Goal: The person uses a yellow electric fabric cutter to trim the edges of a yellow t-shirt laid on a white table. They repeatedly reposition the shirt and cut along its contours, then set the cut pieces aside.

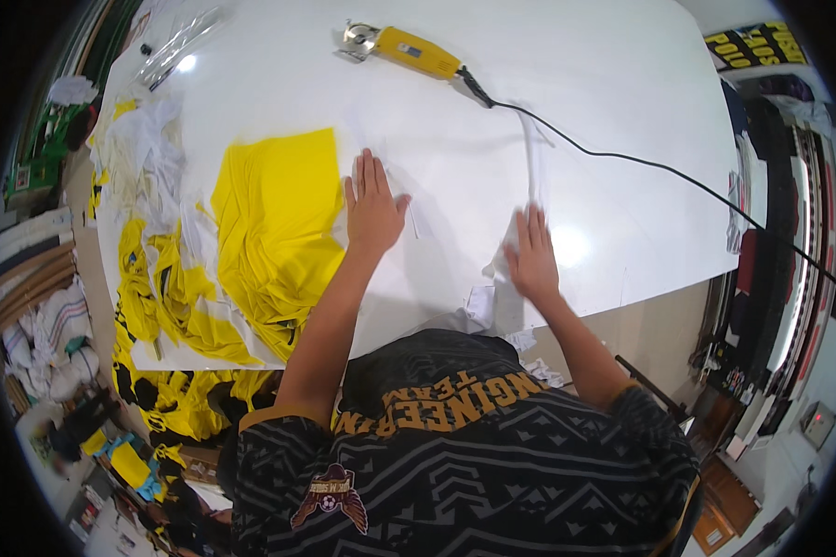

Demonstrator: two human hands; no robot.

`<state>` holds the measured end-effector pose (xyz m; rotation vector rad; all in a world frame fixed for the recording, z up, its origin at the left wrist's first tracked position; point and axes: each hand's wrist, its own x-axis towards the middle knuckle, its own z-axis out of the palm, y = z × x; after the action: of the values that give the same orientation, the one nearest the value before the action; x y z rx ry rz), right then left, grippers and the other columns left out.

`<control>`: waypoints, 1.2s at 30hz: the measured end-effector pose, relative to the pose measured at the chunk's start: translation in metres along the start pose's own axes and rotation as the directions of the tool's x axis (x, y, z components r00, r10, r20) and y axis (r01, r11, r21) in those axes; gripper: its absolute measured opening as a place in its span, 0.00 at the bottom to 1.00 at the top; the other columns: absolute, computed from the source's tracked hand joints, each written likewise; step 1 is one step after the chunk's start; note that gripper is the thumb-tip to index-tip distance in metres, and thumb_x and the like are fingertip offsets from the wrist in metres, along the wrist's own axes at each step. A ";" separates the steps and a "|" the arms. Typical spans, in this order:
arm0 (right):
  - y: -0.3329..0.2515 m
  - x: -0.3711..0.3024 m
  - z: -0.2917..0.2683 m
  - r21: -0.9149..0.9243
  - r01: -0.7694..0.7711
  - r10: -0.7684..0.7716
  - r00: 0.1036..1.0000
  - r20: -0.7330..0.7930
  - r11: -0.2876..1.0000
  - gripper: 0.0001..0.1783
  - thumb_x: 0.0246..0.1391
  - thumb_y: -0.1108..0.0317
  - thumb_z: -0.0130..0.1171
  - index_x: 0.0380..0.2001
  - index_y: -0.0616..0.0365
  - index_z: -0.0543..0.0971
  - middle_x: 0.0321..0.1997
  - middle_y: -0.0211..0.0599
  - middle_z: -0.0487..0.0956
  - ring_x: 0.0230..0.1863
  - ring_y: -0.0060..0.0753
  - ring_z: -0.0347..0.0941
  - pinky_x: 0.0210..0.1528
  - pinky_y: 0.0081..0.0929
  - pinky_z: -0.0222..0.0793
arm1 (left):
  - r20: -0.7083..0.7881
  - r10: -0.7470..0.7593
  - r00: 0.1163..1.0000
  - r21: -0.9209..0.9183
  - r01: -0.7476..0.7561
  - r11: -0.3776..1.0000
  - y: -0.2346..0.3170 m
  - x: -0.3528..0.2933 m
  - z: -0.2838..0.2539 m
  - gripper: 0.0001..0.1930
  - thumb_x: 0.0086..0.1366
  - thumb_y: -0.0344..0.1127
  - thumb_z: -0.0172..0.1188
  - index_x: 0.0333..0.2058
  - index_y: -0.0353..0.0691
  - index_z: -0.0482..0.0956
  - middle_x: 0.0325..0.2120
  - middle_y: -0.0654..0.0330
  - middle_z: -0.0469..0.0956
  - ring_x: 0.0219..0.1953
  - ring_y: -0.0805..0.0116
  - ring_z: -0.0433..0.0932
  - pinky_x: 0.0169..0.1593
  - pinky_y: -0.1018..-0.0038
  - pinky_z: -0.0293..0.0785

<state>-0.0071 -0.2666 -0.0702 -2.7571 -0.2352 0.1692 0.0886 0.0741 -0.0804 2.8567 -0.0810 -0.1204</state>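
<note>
My left hand [373, 212] lies flat on the white work table, fingers together and thumb held apart, beside the right edge of a bunched yellow cloth [283, 200]. It holds nothing. Flat over white cloth [511, 304] rests my right hand [533, 260], its fingers stretched forward. A narrow white strip or fold [532, 153] runs away from its fingertips. Where the white cloth ends between my hands is hard to see against the white tabletop. Beyond both hands lies a yellow electric rotary cloth cutter [418, 52] with a round metal blade head.
The cutter's black cord [622, 156] crosses the table [622, 84] to the right. Yellow scraps [181, 311] and white scraps [144, 153] heap along the left edge, some hanging over. Clear plastic [181, 46] lies at the far left. Rolls of material [37, 269] stand beyond the table.
</note>
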 end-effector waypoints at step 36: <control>-0.086 -0.002 -0.034 0.824 -0.274 -0.139 0.911 0.387 0.496 0.31 0.68 0.62 0.71 0.69 0.63 0.78 0.69 0.46 0.81 0.68 0.41 0.78 0.65 0.38 0.78 | 0.075 -0.012 0.997 -0.991 0.073 -0.108 0.053 -0.125 -0.131 0.29 0.72 0.34 0.76 0.67 0.40 0.77 0.56 0.61 0.82 0.55 0.67 0.82 0.62 0.68 0.79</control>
<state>-0.0160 -0.1999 -0.0068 -1.6531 -0.0886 0.6921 -0.0265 0.0677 0.0696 1.1804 0.0871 -0.1561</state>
